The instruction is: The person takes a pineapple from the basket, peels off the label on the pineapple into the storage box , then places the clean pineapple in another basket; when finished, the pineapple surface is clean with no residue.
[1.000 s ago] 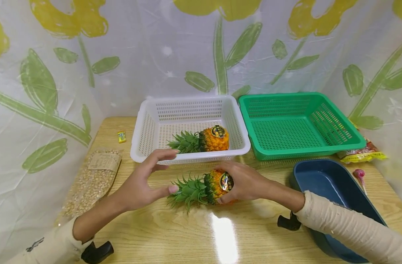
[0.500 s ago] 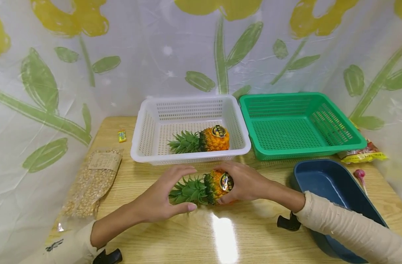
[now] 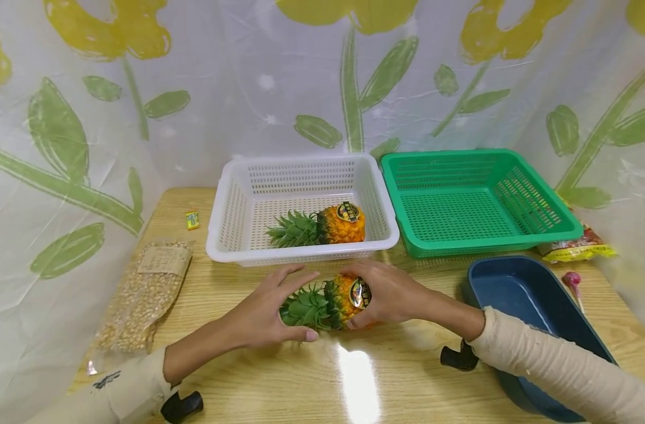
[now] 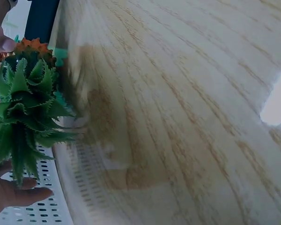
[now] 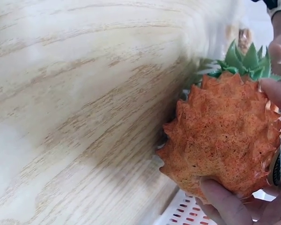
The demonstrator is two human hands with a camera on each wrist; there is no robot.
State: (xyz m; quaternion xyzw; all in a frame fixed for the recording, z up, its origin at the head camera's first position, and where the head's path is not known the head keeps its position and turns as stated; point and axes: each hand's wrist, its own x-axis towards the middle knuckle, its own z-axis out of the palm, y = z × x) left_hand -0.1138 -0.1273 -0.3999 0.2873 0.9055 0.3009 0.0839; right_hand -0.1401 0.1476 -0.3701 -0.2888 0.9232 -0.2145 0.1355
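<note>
small orange toy pineapple with green leaf crown (image 3: pixel 330 303): lying on light wooden surface (image 3: pixel 354 377), frame centre, just before white plastic basket (image 3: pixel 232 250) | right hand (image 3: pixel 391 294): grip closed round orange body | left hand (image 3: pixel 261 315): fingers curled round leaf crown

Both arms wear long cream sleeves of ribbed cloth; the left sleeve (image 3: pixel 123 388) has a small dark marking. A black device sits under each wrist.

Glossy wooden table before a flower-printed curtain

A white curtain (image 3: pixel 222 88) with yellow flowers and green leaves hangs beyond the hands; light glares on the tabletop (image 3: pixel 359 383) just nearer than them.
</note>
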